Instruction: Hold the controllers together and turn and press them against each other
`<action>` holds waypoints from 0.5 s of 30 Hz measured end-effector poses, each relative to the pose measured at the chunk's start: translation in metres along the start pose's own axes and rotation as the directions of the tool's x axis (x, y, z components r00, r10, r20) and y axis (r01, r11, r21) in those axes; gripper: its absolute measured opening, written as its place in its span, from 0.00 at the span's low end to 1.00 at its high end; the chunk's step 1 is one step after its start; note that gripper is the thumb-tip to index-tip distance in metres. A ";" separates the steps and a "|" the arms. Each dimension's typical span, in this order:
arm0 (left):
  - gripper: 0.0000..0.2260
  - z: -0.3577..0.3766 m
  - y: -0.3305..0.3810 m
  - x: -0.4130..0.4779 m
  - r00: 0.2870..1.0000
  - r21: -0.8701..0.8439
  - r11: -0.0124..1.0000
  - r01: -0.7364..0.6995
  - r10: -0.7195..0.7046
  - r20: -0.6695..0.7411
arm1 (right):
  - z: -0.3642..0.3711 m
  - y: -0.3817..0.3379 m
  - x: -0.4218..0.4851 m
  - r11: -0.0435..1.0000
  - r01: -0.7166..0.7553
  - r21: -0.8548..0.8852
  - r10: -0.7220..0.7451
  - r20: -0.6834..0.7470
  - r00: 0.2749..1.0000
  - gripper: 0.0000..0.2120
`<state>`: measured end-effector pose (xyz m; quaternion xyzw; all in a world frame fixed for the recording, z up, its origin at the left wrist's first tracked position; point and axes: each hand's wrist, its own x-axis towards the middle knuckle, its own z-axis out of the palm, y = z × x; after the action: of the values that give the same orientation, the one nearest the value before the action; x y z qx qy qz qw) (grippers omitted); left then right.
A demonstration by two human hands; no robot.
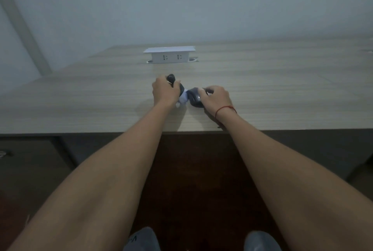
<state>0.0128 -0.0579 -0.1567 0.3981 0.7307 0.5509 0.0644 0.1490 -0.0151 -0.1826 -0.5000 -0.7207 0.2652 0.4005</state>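
Note:
My left hand (164, 91) grips a dark, rounded object (172, 78) whose top sticks out above my fingers. A pale bluish-white piece (183, 99), perhaps cloth or paper, shows just below that hand. My right hand (216, 96) has its fingers curled round a dark grey rounded object (194, 95) lying on the wooden desk (101, 99). The two dark objects meet between my hands. What they are is unclear in the dim light. A red string circles my right wrist.
A white pop-up socket box (169, 55) stands at the back of the desk. The desk's front edge runs across the middle of the view. A dark drawer unit (30, 166) sits lower left. My shoes (141, 239) show on the dark floor.

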 end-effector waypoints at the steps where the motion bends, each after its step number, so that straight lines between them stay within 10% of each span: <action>1: 0.15 0.001 0.000 0.001 1.000 -0.010 1.000 0.022 -0.022 0.000 | 0.000 0.001 0.000 1.000 0.001 0.019 -0.002 0.012 1.000 0.18; 9: 0.14 -0.014 0.002 0.002 0.958 -0.275 0.953 0.130 -0.049 0.282 | 0.003 -0.003 0.002 0.996 -0.058 -0.067 0.055 -0.050 0.997 0.19; 15: 0.11 -0.003 0.010 -0.004 0.996 -0.082 0.996 -0.045 0.051 0.068 | 0.009 -0.006 -0.003 0.993 -0.066 -0.098 0.060 -0.064 0.996 0.21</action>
<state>0.0193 -0.0625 -0.1482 0.4318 0.6953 0.5670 0.0926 0.1393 -0.0198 -0.1836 -0.5498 -0.7042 0.2259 0.3884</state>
